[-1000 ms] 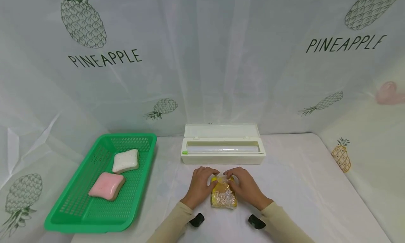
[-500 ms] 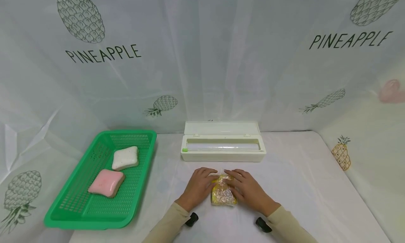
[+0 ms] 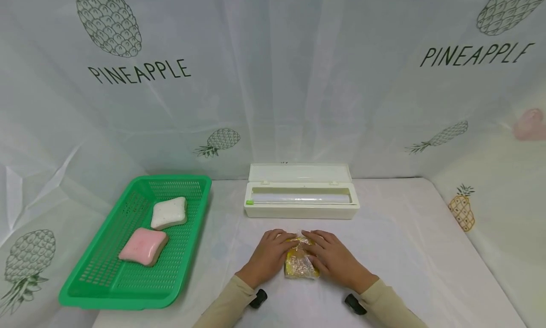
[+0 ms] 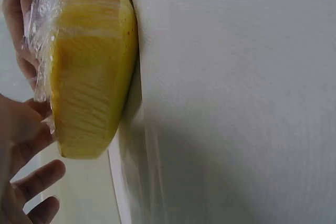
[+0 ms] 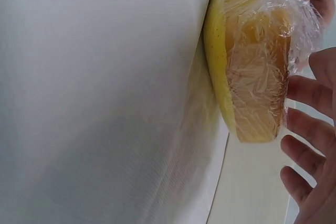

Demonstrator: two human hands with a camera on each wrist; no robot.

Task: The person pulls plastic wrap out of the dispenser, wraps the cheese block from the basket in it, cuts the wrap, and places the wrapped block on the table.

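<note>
A yellow block wrapped in crinkled clear cling film (image 3: 300, 267) lies on the white cloth before me, under both hands. My left hand (image 3: 266, 257) touches its left upper side, fingers relaxed over the film. From the other side my right hand (image 3: 341, 262) rests its fingertips on the bunched film on top. The left wrist view shows the block's smooth yellow side (image 4: 89, 87), with fingers (image 4: 42, 176) spread beside it. Film gathers along the block's top edge (image 5: 286, 30) in the right wrist view, where the right fingers are loosely spread at it.
Behind the hands stands a white cling film dispenser (image 3: 301, 212), lid up, its film roll (image 3: 300, 198) visible inside. On the left, a green basket (image 3: 123, 303) holds a white slice-shaped piece (image 3: 169, 213) and a pink one (image 3: 143, 246). A pineapple-print curtain (image 3: 294, 81) hangs behind.
Both hands have gone from pinching at the film's upper end to lying flatter over the block, the right hand covering more of its top. The view has tilted slightly.
</note>
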